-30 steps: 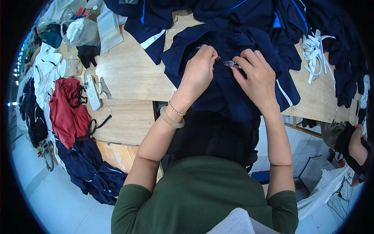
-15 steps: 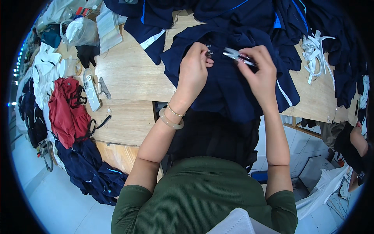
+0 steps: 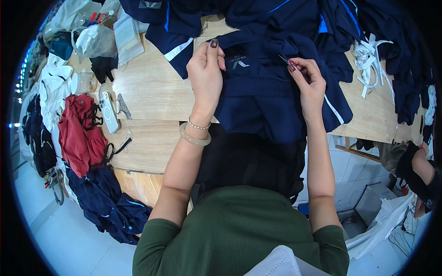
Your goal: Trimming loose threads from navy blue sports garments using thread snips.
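A dark navy garment [image 3: 260, 108] lies spread before me at the table's near edge, a pale printed mark showing on its inside. At its left edge is my left hand [image 3: 206, 69], fingers curled in and thumb against them. Whatever those fingers may hold is hidden. My right hand [image 3: 311, 85] is closed around small thread snips [image 3: 284, 59], over the right part of the garment. The snips' narrow tip points up and left, and most of their body is covered by my fingers.
More navy garments [image 3: 271, 16] cover the table's far side. White straps [image 3: 368, 62] lie to the right. On the left are a phone [image 3: 109, 112], a red garment [image 3: 80, 138], a clear plastic bag [image 3: 94, 41] and white cloth [image 3: 54, 87]. Another person's arm [image 3: 422, 166] shows at far right.
My hands have moved apart: the left went left and slightly up, the right slightly right. The snips have turned to a steeper angle. More of the garment's inside and its printed mark now shows.
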`<control>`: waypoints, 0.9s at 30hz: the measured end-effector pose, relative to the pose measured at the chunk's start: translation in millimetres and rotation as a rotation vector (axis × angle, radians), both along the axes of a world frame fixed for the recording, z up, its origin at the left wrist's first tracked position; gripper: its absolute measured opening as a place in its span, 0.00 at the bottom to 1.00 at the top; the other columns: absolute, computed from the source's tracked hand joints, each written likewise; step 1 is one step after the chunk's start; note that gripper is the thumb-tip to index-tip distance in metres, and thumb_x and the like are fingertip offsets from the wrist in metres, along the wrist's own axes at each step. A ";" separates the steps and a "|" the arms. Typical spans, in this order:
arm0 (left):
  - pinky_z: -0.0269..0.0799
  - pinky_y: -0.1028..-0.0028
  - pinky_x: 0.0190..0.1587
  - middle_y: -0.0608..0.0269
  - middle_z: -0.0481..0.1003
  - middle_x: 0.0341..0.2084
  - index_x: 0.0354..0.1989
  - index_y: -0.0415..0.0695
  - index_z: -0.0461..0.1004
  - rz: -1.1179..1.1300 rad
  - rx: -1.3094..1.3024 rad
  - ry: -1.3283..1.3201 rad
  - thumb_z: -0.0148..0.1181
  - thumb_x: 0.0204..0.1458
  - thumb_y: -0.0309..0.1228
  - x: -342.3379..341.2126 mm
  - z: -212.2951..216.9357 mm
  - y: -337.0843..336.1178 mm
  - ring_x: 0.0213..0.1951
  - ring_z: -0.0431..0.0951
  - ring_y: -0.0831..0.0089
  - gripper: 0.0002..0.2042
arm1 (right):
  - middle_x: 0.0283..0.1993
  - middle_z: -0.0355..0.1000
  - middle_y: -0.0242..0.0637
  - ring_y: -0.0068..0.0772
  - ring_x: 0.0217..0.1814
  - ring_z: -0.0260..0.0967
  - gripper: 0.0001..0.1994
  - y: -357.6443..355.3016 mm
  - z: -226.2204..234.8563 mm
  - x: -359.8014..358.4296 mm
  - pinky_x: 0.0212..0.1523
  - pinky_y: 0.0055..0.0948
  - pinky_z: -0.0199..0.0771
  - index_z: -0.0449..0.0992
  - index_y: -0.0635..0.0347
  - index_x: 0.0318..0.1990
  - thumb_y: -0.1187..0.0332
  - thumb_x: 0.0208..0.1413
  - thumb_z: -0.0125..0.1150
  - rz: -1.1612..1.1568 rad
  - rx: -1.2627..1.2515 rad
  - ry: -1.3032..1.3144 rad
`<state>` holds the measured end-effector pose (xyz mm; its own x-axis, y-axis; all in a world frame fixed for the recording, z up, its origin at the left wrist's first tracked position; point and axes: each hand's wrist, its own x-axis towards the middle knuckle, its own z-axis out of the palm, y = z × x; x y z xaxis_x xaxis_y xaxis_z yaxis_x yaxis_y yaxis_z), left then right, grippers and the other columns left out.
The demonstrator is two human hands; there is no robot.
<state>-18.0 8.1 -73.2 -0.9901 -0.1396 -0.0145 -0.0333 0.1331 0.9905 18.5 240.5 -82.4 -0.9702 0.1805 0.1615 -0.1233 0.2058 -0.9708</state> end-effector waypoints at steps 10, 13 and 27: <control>0.70 0.75 0.44 0.60 0.75 0.35 0.46 0.42 0.72 -0.605 -0.488 0.163 0.70 0.44 0.21 24.6 -2.0 17.5 0.38 0.77 0.70 0.20 | 0.40 0.71 0.30 0.19 0.42 0.69 0.11 2.0 9.3 2.3 0.45 0.17 0.66 0.78 0.65 0.44 0.75 0.53 0.67 0.085 -0.014 -0.037; 0.71 0.77 0.47 0.64 0.76 0.37 0.49 0.41 0.70 -0.646 -0.053 -0.040 0.67 0.48 0.19 21.8 5.2 12.1 0.40 0.76 0.76 0.20 | 0.39 0.72 0.31 0.20 0.41 0.70 0.12 1.8 20.4 9.0 0.44 0.18 0.66 0.78 0.64 0.44 0.74 0.52 0.68 0.105 0.044 -0.011; 0.73 0.73 0.37 0.61 0.78 0.32 0.32 0.39 0.80 -0.450 -0.487 0.311 0.65 0.48 0.22 10.8 -15.9 20.5 0.32 0.76 0.65 0.03 | 0.38 0.76 0.30 0.17 0.41 0.72 0.10 0.2 5.3 8.3 0.46 0.16 0.69 0.77 0.64 0.45 0.74 0.57 0.65 0.108 -0.134 -0.103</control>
<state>-7.2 28.6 -89.2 -0.9013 0.3628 0.2365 0.4015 0.4950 0.7706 26.8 240.7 -77.0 -0.9953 0.0872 0.0422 -0.0366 0.0647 -0.9972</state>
